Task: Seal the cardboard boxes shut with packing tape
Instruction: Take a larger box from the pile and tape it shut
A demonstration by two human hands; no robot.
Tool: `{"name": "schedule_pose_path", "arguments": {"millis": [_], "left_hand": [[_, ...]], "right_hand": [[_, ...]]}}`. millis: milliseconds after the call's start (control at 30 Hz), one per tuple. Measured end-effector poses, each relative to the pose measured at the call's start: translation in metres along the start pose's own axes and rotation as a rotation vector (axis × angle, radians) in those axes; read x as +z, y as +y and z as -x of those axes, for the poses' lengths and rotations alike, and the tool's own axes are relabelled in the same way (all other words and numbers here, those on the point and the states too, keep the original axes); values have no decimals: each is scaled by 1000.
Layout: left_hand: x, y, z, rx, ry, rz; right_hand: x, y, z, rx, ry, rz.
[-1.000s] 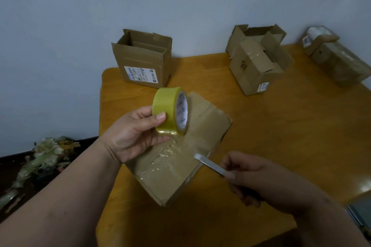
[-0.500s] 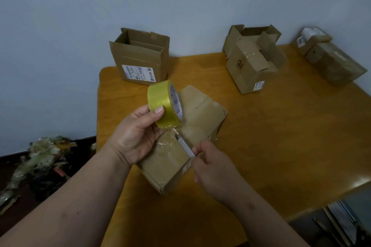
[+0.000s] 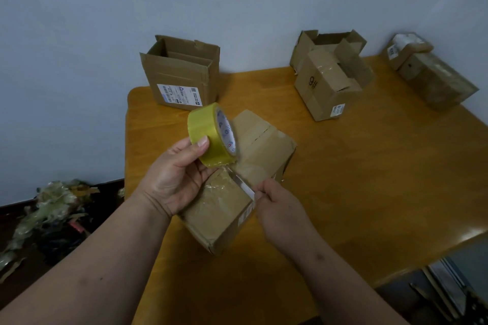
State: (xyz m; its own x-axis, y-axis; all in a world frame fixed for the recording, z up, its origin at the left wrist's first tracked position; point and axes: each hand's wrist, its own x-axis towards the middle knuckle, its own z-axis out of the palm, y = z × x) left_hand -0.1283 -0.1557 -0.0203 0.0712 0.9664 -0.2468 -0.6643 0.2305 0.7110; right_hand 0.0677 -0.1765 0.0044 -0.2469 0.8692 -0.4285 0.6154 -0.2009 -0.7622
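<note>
My right hand [image 3: 277, 206] is pinching a thin flat blade [image 3: 244, 187] between thumb and curled fingers; I cannot tell what tool it is beyond a pale, narrow strip. The blade is pointing up and away from those fingertips, toward my left hand, its tip reaching into the short stretch of clear tape running from the roll down to the box top. That stretch is lying just beyond the blade tip, and its long axis is running roughly along the box's length, so the blade is crossing it at an angle.

My left hand [image 3: 177, 179] is gripping the tape roll [image 3: 211, 136], thumb pressing on the yellow outer face, the other fingers hidden behind it. The roll is standing on edge, core facing right, held just above the box. The left hand is nearer the roll; the right is nearer the free span, so I judge the cut falls to the right hand.

The cardboard box [image 3: 237, 185] is lying directly under both hands, flaps closed, glossy tape already over its top seam. Its long axis is pointing away from my fingers and to the right.

Further out on the table [image 3: 369, 179], well apart: an open box [image 3: 182, 74] far left, another open box [image 3: 330, 74] and a wrapped one [image 3: 433, 76] far right.
</note>
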Motion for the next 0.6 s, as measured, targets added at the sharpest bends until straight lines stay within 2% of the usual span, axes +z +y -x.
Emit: {"name": "schedule_pose_path", "arguments": {"millis": [133,233,400,600], "left_hand": [[-2,-3,0,8,0,10],[-3,-3,0,14,7,24],[-3,-6,1,8,9,40],[-7,-4,2,3,14,92]], "right_hand": [[11,-8,6,325,-96,-663],[20,-13,6,412,-78,-915],[24,-14,12,436,-29,-985],[28,-18,11,342,98,-960]]}}
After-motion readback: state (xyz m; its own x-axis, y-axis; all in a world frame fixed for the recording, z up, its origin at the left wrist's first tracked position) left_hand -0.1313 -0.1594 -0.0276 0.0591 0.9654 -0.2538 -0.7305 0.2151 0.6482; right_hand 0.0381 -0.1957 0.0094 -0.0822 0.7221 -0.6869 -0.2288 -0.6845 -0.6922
